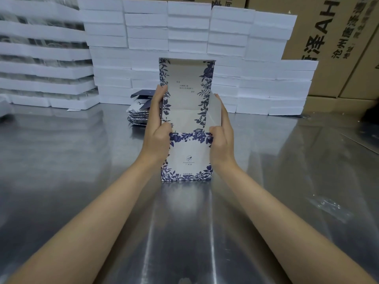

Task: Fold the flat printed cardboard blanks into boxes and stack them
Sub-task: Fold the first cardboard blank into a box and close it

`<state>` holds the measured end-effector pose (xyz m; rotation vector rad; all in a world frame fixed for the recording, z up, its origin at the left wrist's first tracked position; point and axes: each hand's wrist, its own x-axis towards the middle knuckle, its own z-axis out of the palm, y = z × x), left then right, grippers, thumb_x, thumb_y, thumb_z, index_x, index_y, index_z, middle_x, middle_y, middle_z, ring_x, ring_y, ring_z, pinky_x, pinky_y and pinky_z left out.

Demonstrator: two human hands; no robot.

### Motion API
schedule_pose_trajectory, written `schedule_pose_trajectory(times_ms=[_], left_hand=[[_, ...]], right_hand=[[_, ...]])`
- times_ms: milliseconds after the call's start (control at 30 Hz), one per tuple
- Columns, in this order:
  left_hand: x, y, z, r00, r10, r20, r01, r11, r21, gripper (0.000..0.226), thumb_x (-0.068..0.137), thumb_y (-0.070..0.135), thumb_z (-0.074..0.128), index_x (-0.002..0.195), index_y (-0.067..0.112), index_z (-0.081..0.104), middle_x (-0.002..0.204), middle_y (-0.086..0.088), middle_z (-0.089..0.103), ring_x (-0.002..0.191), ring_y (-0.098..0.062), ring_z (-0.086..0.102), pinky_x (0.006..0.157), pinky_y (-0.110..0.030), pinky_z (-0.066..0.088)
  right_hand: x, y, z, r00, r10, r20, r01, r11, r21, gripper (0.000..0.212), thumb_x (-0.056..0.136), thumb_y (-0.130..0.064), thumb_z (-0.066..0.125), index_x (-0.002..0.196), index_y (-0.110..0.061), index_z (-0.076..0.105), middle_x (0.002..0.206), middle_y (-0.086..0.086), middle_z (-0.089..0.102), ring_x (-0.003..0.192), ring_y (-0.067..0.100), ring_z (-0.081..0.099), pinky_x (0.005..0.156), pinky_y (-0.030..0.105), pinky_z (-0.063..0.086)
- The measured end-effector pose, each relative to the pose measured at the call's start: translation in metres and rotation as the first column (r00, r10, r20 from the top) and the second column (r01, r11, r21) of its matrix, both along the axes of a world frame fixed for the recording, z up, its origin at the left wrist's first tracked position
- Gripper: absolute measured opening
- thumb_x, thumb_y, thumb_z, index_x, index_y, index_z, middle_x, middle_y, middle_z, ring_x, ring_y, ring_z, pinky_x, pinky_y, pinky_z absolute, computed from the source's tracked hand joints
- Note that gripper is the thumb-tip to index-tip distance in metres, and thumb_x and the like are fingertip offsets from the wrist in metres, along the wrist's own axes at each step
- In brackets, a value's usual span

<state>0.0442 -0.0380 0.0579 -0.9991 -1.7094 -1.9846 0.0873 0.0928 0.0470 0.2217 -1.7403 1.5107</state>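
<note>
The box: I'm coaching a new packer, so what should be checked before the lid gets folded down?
1. Box stands upright on the table: ok.
2. Left hand grips the left wall: ok.
3. Right hand grips the right wall: ok.
4. Lid stands raised: ok.
5. Right side flap folded in: not ok, it sticks up.
6. Bottom closed: cannot tell, hidden.
</note>
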Motion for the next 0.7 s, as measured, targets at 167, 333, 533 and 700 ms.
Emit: schedule_pose_trajectory(times_ms=[167,333,533,700], left_hand=[[-0.013,-0.003,0.001,0.992,-0.113,-0.05,0.109,0.991,-0.077,0.069,0.062,-0.001,0.036,0.127,0.022,0.041,0.159,-0.007,0.019,0.148,-0.01,0.016,0.118,-0.027,0.021],[-0.02,-0.004,0.0,0.992,-0.116,-0.055,0.109,0.987,-0.116,0.068,0.062,0.002,0.039,0.124,0.032,0.041,0.158,-0.003,0.019,0.146,-0.003,0.017,0.111,-0.013,0.022],[-0.019,-0.002,0.0,0.987,-0.154,-0.036,0.15,0.984,-0.097,0.072,0.064,0.001,0.039,0.13,0.029,0.04,0.161,-0.001,0.015,0.147,-0.005,0.014,0.103,-0.007,0.028],[-0.019,-0.002,-0.001,0.983,-0.179,-0.03,0.174,0.976,-0.13,0.07,0.066,0.003,0.038,0.131,0.028,0.045,0.151,0.001,0.036,0.144,-0.007,0.026,0.116,-0.026,0.026]], right_hand=[[-0.002,0.003,0.004,0.994,0.105,0.02,-0.102,0.991,-0.088,0.076,0.072,-0.007,0.037,0.146,-0.023,0.036,0.144,-0.006,0.047,0.1,0.018,0.055,0.082,0.026,0.047],[-0.001,0.015,0.022,0.935,0.323,0.149,-0.285,0.931,-0.229,0.072,0.069,-0.009,0.046,0.138,-0.025,0.035,0.149,0.01,0.039,0.132,0.029,0.045,0.1,0.043,0.045],[-0.011,0.029,0.044,0.895,0.4,0.195,-0.318,0.882,-0.347,0.055,0.101,-0.054,0.022,0.136,-0.02,0.046,0.141,0.014,0.052,0.129,0.04,0.047,0.109,0.058,0.035],[-0.023,0.036,0.052,0.856,0.381,0.349,-0.254,0.899,-0.358,0.055,0.101,-0.054,0.024,0.138,-0.02,0.047,0.141,0.018,0.051,0.127,0.037,0.05,0.108,0.052,0.038]])
